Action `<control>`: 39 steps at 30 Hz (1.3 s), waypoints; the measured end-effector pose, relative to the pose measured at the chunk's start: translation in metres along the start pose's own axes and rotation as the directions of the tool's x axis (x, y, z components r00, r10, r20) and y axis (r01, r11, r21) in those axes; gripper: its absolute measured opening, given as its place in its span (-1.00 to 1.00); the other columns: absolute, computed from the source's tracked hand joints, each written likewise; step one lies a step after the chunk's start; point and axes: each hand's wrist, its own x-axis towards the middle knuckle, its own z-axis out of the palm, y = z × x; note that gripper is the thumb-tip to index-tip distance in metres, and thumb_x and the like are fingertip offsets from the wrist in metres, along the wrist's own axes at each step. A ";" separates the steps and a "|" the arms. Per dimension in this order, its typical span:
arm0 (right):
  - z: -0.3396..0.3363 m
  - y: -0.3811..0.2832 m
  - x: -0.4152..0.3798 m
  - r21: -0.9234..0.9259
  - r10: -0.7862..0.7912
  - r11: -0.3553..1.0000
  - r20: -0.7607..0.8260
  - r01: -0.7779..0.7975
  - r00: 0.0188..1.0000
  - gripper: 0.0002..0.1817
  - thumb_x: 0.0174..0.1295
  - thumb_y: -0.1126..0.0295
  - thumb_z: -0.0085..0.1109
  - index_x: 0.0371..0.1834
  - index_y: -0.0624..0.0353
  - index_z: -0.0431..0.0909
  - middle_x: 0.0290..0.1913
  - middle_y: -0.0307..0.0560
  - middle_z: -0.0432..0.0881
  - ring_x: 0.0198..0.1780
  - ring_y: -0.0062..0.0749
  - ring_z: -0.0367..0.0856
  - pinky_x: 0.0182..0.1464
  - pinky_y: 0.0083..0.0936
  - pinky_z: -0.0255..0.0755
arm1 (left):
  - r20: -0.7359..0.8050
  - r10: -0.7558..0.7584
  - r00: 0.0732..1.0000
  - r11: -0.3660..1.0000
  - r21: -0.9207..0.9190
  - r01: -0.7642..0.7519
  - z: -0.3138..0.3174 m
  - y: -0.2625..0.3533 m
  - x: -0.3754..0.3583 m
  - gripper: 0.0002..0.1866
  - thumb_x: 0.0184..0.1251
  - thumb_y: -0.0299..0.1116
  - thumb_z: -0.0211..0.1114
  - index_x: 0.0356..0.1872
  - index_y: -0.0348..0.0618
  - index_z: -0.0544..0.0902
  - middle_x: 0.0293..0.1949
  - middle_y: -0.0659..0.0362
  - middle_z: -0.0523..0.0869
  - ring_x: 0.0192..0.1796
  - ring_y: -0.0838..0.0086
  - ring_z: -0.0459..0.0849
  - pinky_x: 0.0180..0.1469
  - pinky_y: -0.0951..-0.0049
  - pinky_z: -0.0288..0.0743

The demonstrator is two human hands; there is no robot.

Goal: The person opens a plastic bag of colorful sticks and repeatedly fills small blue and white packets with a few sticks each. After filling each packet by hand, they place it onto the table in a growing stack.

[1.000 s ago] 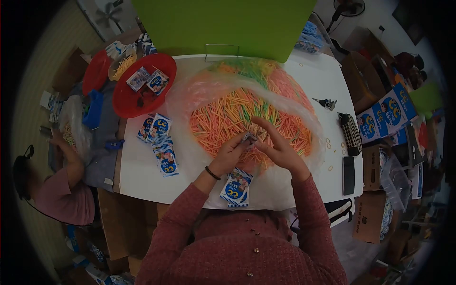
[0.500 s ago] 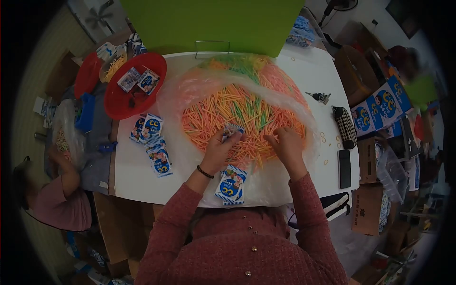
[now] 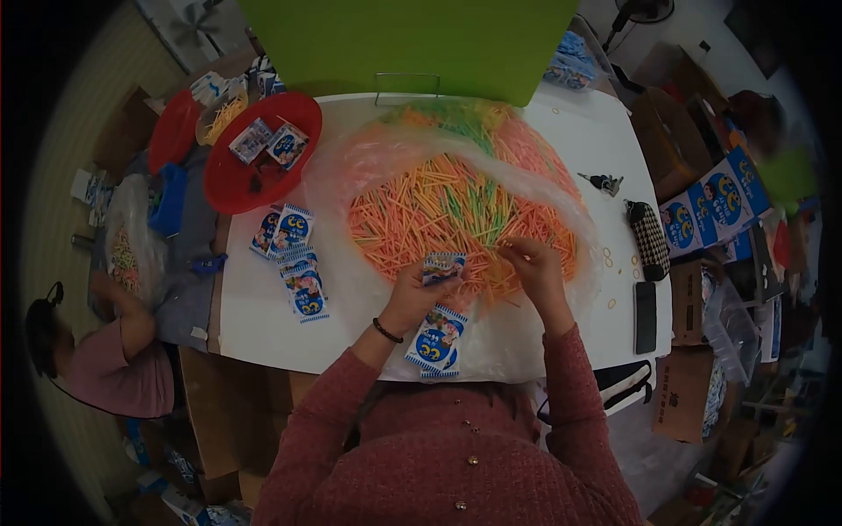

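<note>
A small blue and white packet (image 3: 444, 267) is held in my left hand (image 3: 414, 296), over the near edge of a heap of thin pink, orange and green sticks (image 3: 438, 210). The sticks lie in a clear plastic bag (image 3: 338, 167). My right hand (image 3: 535, 267) hovers over the heap's right part, thumb and fingertips pressed together; anything between them is too small to make out. Just below my left hand, more packets (image 3: 437, 340) lie on the white table (image 3: 254, 324).
At the left are a pile of packets (image 3: 305, 285) and a red basin (image 3: 307, 110) holding packets. Keys (image 3: 603, 183), a checkered pouch (image 3: 647, 241) and a phone (image 3: 645, 317) lie at the right. A co-worker (image 3: 123, 359) sits at far left; a green panel (image 3: 403, 44) stands behind.
The view has shifted, so the table appears farther right. My left hand now holds the packet more upright and visible. The right hand's fingers have closed together.
</note>
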 end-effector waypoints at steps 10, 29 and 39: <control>-0.014 -0.078 -0.010 0.594 -0.142 0.792 -0.050 0.143 0.989 -0.89 0.26 0.62 0.19 -0.18 0.32 0.63 -0.23 -0.07 0.72 -0.16 -0.43 0.68 -0.07 -0.50 0.58 | 0.081 0.046 0.996 0.984 0.167 -0.059 0.005 -0.004 0.005 -0.71 0.33 -0.55 0.30 0.07 -0.25 0.64 -0.13 0.26 0.73 -0.06 0.62 0.66 0.00 0.57 0.55; -0.002 -0.085 -0.001 0.301 -0.213 0.934 0.046 0.190 0.976 -0.72 0.08 0.39 0.38 -0.10 0.08 0.66 -0.12 -0.19 0.64 -0.02 -0.29 0.53 0.06 -0.36 0.29 | 0.109 0.085 0.990 0.996 0.017 -0.088 0.003 0.000 0.010 -0.66 0.33 -0.58 0.27 0.11 -0.20 0.52 -0.04 0.21 0.66 -0.02 0.56 0.65 0.03 0.49 0.60; 0.021 -0.051 -0.001 -0.116 -0.366 0.926 -0.041 0.360 0.930 -0.85 0.05 0.49 0.34 -0.30 0.11 0.60 -0.36 -0.16 0.60 -0.23 -0.22 0.56 -0.10 -0.34 0.33 | 0.117 0.200 0.973 0.949 0.225 -0.222 -0.002 0.021 0.017 -0.48 0.24 -0.62 0.34 0.23 -0.18 0.43 0.06 0.19 0.59 0.07 0.50 0.61 0.14 0.46 0.54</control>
